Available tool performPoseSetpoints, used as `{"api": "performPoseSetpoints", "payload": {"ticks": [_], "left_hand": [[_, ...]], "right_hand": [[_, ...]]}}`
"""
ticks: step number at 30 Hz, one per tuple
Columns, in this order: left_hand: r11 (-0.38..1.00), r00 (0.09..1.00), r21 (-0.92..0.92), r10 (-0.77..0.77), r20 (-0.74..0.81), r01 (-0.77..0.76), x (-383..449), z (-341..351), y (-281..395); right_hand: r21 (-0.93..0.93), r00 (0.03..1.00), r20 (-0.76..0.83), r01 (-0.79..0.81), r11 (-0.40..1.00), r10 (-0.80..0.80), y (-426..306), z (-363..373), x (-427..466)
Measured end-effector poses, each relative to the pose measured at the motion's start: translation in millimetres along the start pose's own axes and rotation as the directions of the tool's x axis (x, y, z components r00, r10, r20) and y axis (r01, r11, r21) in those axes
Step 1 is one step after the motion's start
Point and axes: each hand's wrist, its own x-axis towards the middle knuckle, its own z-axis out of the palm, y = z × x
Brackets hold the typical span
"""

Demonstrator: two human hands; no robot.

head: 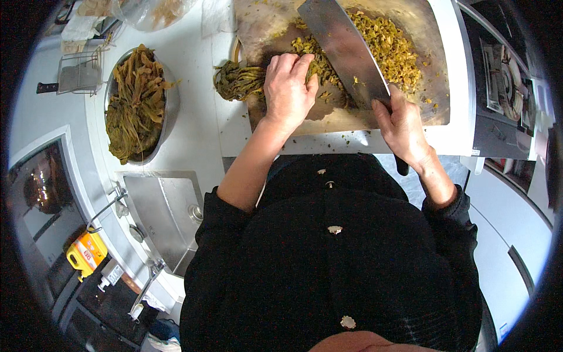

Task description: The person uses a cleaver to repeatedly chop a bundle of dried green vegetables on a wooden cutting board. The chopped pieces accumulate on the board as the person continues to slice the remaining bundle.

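My left hand (290, 86) presses a bundle of dark green leafy vegetable (239, 80) onto a stained cutting board (316, 125); its leafy end sticks out left of the hand. My right hand (404, 125) grips the black handle of a broad cleaver (347, 48), whose blade slants up and left across the board. Chopped yellow-green vegetable (389, 48) is heaped to the right of the blade, and some cut bits lie between the blade and my left fingers. To the left, a metal bowl (169, 119) holds more long, limp leafy vegetables (136, 101).
A stainless sink (162, 211) with a faucet (147, 286) is at the lower left, near a yellow jug (87, 253) and a pump bottle (111, 273). A wire rack (79, 74) stands left of the bowl. A plastic bag (151, 13) lies at the top. A gas stove (506, 81) is at the right.
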Motion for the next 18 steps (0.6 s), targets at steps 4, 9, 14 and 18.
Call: {"api": "performPoseSetpoints", "payload": {"ticks": [4,9,14,18], "left_hand": [[0.993,0.993,-0.065,-0.091,0.071,0.096,3,-23,7],[0.983,0.997,-0.181,-0.052,-0.053,0.042,-3,-32,2],[0.977,0.991,-0.211,0.000,-0.134,-0.029,-8,-13,-2],[0.977,0.983,-0.188,0.072,-0.168,-0.103,-10,-7,-3]], "right_hand": [[-0.072,0.999,0.023,0.040,0.997,-0.039,2,7,5],[-0.098,0.999,0.043,0.023,0.995,-0.019,0,12,7],[-0.134,0.999,0.048,0.029,0.991,-0.023,-3,12,8],[-0.169,0.998,0.049,0.034,0.985,-0.026,-4,13,8]]}}
